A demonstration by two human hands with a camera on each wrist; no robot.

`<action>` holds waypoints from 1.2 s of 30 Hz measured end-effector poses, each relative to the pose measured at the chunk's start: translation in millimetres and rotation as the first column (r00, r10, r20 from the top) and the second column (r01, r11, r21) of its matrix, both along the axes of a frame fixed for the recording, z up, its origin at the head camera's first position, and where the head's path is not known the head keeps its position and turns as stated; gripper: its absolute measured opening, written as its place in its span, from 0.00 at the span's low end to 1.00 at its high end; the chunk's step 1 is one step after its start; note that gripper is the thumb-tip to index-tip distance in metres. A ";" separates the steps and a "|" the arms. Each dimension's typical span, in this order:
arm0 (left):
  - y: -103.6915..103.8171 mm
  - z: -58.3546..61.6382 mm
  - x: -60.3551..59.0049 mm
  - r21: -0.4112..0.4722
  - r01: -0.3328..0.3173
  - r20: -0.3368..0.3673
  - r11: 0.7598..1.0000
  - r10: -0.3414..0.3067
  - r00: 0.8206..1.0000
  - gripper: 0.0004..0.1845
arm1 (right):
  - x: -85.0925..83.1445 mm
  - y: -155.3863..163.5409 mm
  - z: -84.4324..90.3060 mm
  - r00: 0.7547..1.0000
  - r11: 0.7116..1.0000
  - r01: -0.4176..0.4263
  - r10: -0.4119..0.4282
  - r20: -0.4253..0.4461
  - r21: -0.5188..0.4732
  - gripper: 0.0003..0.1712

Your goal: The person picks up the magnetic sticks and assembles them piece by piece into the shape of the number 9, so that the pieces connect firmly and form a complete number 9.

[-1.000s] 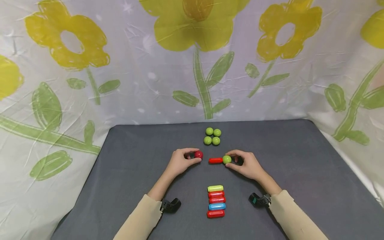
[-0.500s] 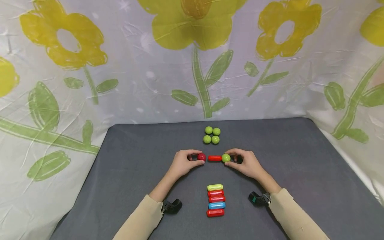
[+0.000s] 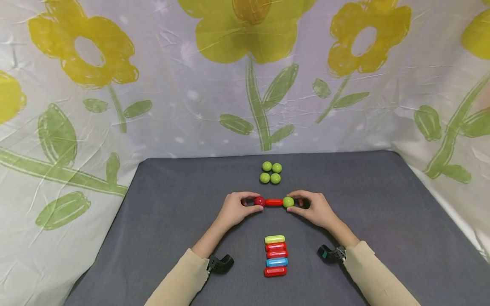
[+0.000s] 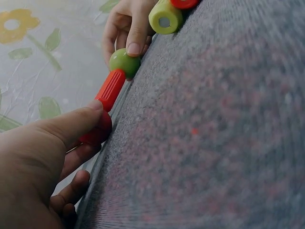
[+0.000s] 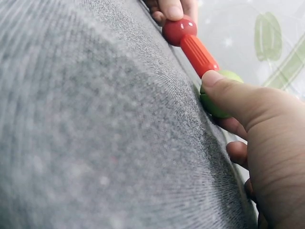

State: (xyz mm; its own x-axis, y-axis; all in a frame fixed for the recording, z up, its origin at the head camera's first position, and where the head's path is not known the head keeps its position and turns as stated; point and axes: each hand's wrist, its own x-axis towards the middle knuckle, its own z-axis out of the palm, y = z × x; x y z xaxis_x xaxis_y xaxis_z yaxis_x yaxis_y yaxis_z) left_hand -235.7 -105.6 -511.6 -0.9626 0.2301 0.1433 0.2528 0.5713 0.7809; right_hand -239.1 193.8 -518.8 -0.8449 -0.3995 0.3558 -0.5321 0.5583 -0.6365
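My left hand pinches a dark red ball between thumb and fingers. Opposite it, my right hand pinches a green ball the same way. Between the two balls lies a short red ribbed rod, lined up with them and meeting a ball at each end. In the left wrist view the rod runs straight from the red ball to the green ball. The right wrist view shows the red ball against the rod's far end, and my thumb partly covers the green one.
Beyond my hands, several green balls sit in a tight cluster on the dark grey table. Nearer me, a column of rods holds a yellow-green rod, a blue rod and several red ones. A flowered cloth hangs behind the table.
My left hand has moved right with the red ball, closing the gap to the red rod's left end. My right hand stays nearly still on the green ball.
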 end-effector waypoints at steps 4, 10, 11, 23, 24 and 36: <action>1.1 0.3 -0.3 -0.004 -0.002 -0.007 1.000 0.002 1.000 0.19 | -0.3 -0.1 0.0 1.000 1.000 0.002 -0.002 -0.006 0.004 0.20; -0.7 2.9 -0.8 0.024 -0.012 -0.007 1.000 0.012 1.000 0.21 | 0.3 -0.5 -0.7 1.000 1.000 0.007 -0.007 -0.017 0.001 0.20; -0.9 5.8 -0.1 0.034 -0.027 -0.018 0.999 0.027 0.999 0.22 | 0.6 -0.4 -1.0 1.000 1.000 0.008 -0.008 -0.014 0.000 0.19; 24.2 37.1 50.9 -0.177 0.338 0.029 0.924 -0.338 0.941 0.14 | 1.8 0.3 -5.0 1.000 0.999 0.025 -0.025 -0.015 -0.033 0.19; 25.3 34.3 52.6 -0.197 0.350 0.048 0.916 -0.347 0.936 0.13 | 1.6 0.4 -4.6 0.999 0.999 0.030 -0.031 -0.011 -0.036 0.19; 24.6 32.8 59.5 -0.261 0.386 0.076 0.885 -0.380 0.922 0.10 | -2.5 0.2 -3.8 1.000 0.999 0.024 -0.024 -0.008 -0.033 0.19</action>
State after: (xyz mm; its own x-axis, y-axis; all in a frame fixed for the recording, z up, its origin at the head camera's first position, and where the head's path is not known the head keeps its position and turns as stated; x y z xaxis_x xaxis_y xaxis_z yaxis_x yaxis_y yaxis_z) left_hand -176.2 -81.0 -478.7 -0.7942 0.6077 0.0046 0.4785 0.6206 0.6212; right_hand -241.6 194.0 -522.6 -0.8508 -0.3674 0.3757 -0.5245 0.5497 -0.6502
